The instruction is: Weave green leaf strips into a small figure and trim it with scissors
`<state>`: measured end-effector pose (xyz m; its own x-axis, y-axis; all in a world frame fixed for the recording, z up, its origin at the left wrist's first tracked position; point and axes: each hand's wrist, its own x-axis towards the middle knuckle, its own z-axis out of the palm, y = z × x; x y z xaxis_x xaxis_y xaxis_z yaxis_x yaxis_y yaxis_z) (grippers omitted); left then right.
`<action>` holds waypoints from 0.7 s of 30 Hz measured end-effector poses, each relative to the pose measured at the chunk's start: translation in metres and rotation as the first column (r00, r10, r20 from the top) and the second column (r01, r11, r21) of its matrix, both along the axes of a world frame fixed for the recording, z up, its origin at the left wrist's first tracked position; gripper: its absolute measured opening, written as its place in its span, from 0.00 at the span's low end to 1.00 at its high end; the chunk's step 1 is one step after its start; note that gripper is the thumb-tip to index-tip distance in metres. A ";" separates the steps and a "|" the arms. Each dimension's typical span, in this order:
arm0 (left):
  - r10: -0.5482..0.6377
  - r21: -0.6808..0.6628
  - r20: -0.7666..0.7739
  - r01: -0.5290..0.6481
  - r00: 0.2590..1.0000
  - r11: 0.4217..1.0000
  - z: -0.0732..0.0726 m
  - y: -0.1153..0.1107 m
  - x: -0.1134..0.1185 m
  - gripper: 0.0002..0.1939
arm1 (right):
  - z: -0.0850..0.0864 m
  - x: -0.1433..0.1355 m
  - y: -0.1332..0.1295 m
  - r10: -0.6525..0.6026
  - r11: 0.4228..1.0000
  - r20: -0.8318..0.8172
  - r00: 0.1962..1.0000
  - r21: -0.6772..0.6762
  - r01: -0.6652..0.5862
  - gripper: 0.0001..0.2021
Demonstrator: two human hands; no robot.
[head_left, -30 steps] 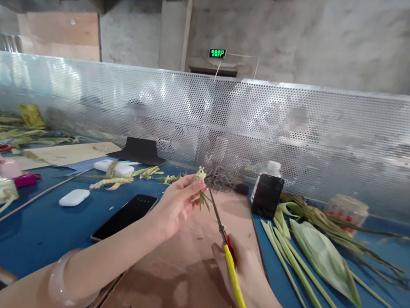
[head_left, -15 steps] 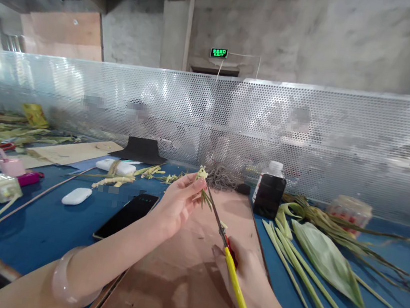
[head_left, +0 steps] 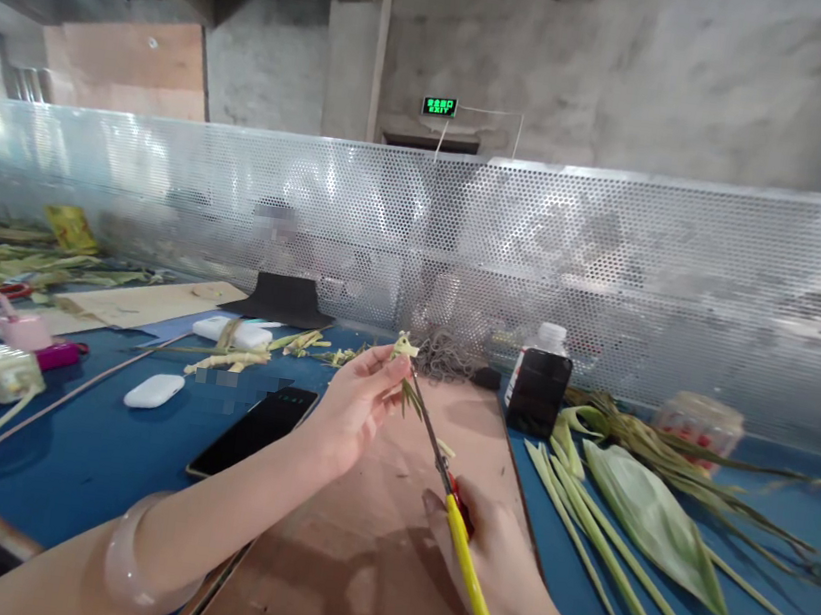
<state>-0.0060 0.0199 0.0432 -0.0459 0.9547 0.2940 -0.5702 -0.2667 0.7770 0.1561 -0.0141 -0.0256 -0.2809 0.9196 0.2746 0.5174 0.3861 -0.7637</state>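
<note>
Pinched in the fingers of my left hand (head_left: 361,404) is a small woven leaf figure (head_left: 403,345), pale green, with little points on top and green strips hanging below. My right hand (head_left: 488,550) is closed around a pair of scissors (head_left: 469,580) with yellow and red handles. The scissor blades point up and away, their tips close beside the leaf figure and my left fingertips. Whether the blades touch the figure, I cannot tell. Both hands are raised above a brown board (head_left: 354,562).
A phone (head_left: 254,431) and a white earbud case (head_left: 154,392) lie left of the board. Rightward are green leaf strips (head_left: 580,511), a broad leaf (head_left: 655,521), a bottle (head_left: 543,380) and a clear jar (head_left: 701,427). A perforated metal screen (head_left: 360,230) runs across the back.
The scissors and my right hand have shifted very slightly left and up. My left hand stays in place, still pinching the leaf figure.
</note>
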 end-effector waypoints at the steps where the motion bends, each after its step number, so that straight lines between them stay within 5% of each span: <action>1: 0.001 -0.003 -0.002 -0.001 1.000 1.000 0.000 0.000 0.000 0.09 | 0.000 0.000 0.000 -0.001 1.000 0.003 1.000 0.000 0.001 0.16; 15: -0.017 -0.030 0.027 0.018 0.999 0.999 -0.002 0.003 -0.001 0.09 | -0.007 0.001 0.004 -0.026 0.999 0.037 0.999 0.043 0.025 0.17; 21: -0.028 -0.068 0.069 0.033 0.997 0.997 -0.002 0.005 -0.002 0.10 | -0.005 0.000 0.004 0.013 1.000 -0.123 0.992 0.024 -0.010 0.13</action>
